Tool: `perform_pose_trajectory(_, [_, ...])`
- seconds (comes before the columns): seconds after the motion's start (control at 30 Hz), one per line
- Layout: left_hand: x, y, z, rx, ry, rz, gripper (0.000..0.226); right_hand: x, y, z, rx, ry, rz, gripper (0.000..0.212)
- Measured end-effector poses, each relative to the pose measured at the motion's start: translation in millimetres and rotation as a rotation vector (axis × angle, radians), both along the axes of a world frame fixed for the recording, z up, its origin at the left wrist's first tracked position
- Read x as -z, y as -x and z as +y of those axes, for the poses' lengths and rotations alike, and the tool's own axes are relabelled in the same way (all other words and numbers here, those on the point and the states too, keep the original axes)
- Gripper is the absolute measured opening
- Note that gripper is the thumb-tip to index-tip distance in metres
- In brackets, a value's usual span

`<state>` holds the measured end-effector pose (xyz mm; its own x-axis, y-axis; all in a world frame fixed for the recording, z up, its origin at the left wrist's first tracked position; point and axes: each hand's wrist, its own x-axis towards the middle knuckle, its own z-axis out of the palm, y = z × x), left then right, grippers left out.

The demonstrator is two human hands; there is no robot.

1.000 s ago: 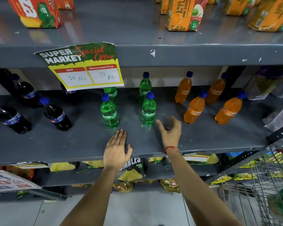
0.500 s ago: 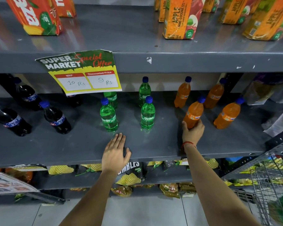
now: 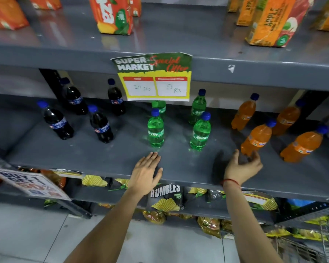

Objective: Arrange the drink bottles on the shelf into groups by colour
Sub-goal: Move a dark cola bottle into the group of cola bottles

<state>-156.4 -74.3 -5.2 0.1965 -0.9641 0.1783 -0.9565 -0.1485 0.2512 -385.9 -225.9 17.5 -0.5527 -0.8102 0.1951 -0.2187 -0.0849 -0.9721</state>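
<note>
On the grey middle shelf [image 3: 103, 160] stand several dark cola bottles [image 3: 101, 124] at the left, several green Sprite bottles [image 3: 155, 128] in the middle and several orange drink bottles [image 3: 256, 139] at the right, all upright with blue caps. My left hand [image 3: 145, 172] lies flat, palm down, on the shelf's front part just before the nearest green bottle. My right hand [image 3: 242, 167] hovers with fingers spread right below the nearest orange bottle, its fingertips at the bottle's base, holding nothing.
A "Super Market Special Offer" price sign [image 3: 154, 76] hangs from the upper shelf edge and hides part of a green bottle. Juice cartons [image 3: 114, 14] stand on the top shelf. Snack bags [image 3: 165, 196] fill the shelf below. A wire trolley [image 3: 315, 242] is at bottom right.
My right hand has let go of the nearest orange bottle and drawn back a little with fingers spread. The view has swung left, showing more cola bottles. My left hand stays flat.
</note>
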Motion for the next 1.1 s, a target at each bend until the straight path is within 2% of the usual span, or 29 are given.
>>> perform_pose_trajectory(0.1, [0, -33, 23, -0.091, 0.023, 0.006, 0.053, -13, -49, 38, -0.194, 0.119, -0.032, 0.047])
perform_pose_trajectory(0.23, [2, -73, 53, -0.211, 0.009, -0.004, 0.059, -19, -123, 82, -0.588, 0.202, 0.013, 0.035])
perform_pose_trajectory(0.37, [1, -103, 77, -0.3, -0.009, -0.006, 0.071, -12, -189, 105, -0.941, 0.135, 0.223, 0.036])
perform_pose_trajectory(0.5, [-1, -128, 88, -0.326, -0.005, -0.011, 0.064, 3, -248, 107, -1.159, 0.005, 0.368, 0.054])
perform_pose_trajectory(0.63, [3, -131, 87, -0.315, 0.01, 0.002, 0.056, 10, -290, 109, -1.222, -0.078, 0.381, 0.07])
perform_pose_trajectory(0.77, [9, -132, 87, -0.314, 0.064, 0.013, 0.053, 6, -318, 107, -1.232, -0.093, 0.321, 0.077])
perform_pose_trajectory(0.97, [12, -131, 88, -0.313, 0.084, 0.044, 0.052, 8, -333, 103, -1.171, -0.088, 0.305, 0.059])
perform_pose_trajectory(1.1, [11, -135, 88, -0.323, 0.087, 0.046, 0.053, 6, -334, 105, -1.16, -0.103, 0.293, 0.057])
